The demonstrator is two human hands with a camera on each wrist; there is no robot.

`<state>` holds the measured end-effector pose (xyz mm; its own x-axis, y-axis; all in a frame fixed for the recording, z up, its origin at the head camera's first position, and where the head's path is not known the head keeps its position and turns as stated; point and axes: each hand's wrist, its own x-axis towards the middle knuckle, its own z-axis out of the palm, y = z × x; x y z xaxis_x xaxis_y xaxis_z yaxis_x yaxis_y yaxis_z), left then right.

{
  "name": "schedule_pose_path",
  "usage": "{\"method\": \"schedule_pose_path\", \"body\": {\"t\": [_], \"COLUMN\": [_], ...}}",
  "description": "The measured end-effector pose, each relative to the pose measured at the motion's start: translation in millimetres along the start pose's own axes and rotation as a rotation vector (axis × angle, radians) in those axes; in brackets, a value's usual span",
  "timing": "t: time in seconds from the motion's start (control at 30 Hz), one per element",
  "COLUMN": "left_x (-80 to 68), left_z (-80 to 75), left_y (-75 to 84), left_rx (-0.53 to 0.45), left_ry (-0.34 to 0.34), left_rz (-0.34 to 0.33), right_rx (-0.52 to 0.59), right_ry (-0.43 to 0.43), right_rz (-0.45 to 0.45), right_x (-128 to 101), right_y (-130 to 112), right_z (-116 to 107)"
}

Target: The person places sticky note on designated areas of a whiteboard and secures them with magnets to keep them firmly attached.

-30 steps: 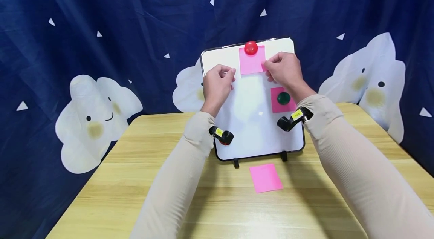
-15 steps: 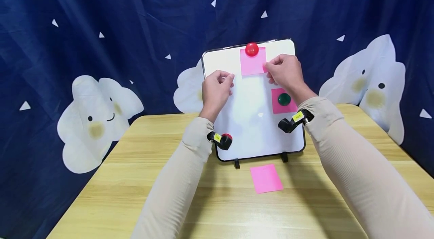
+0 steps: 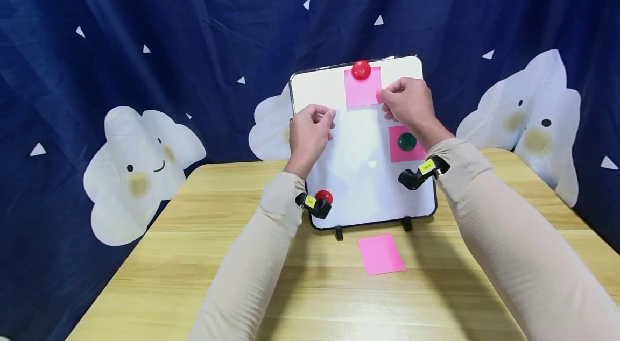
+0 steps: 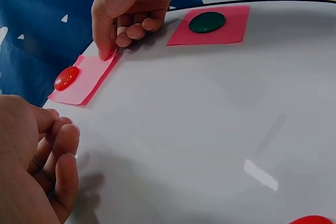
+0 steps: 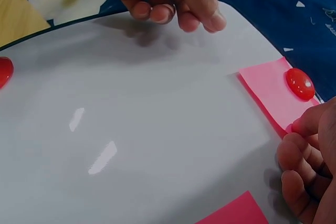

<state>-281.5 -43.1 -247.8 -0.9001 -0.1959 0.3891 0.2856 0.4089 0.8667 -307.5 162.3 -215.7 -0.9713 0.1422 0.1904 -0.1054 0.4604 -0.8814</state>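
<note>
1. Your whiteboard (image 3: 360, 169) stands upright on its stand at the back middle of the table (image 3: 194, 255), in front of the curtain (image 3: 145, 34).
2. At the board's top middle, the upper note (image 3: 360, 92) lies under a magnet (image 3: 360, 70).
3. Below and right of it, a second note (image 3: 404, 144) carries its own magnet (image 3: 407, 141).
4. A third magnet (image 3: 323, 196) sits alone at the board's lower left corner.
5. A loose note (image 3: 381, 254) lies flat on the table just in front of the stand.
6. Your right hand (image 3: 409, 104) touches the upper note's right edge; your left hand (image 3: 310, 128) is at the board's left side, apart from that note.
</note>
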Motion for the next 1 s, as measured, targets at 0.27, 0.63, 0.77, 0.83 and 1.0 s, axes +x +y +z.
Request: {"method": "schedule_pose_path", "body": {"t": [0.27, 0.63, 0.77, 0.83, 1.0], "left_x": [-7.8, -25.0, -31.1, -33.4, -39.0], "left_z": [-5.7, -13.7, -16.9, -18.5, -22.6], "left_y": [-9.8, -28.8, -35.2, -37.7, -41.7], "left_rx": [-0.014, 0.0, 0.0, 0.002, 0.012], "left_ry": [-0.025, -0.06, -0.058, -0.055, -0.065], "left_rz": [-0.018, -0.018, -0.018, -0.01, 0.017], "right_rx": [0.003, 0.029, 0.028, 0.03, 0.033], "right_ry": [0.004, 0.026, 0.041, 0.045, 0.055], "right_rz": [-0.007, -0.036, -0.055, -0.057, -0.055], "right_x": [-1, -4, -4, -5, -8], "right_y": [1, 5, 7, 7, 10], "right_z": [-1, 0, 1, 2, 4]}}
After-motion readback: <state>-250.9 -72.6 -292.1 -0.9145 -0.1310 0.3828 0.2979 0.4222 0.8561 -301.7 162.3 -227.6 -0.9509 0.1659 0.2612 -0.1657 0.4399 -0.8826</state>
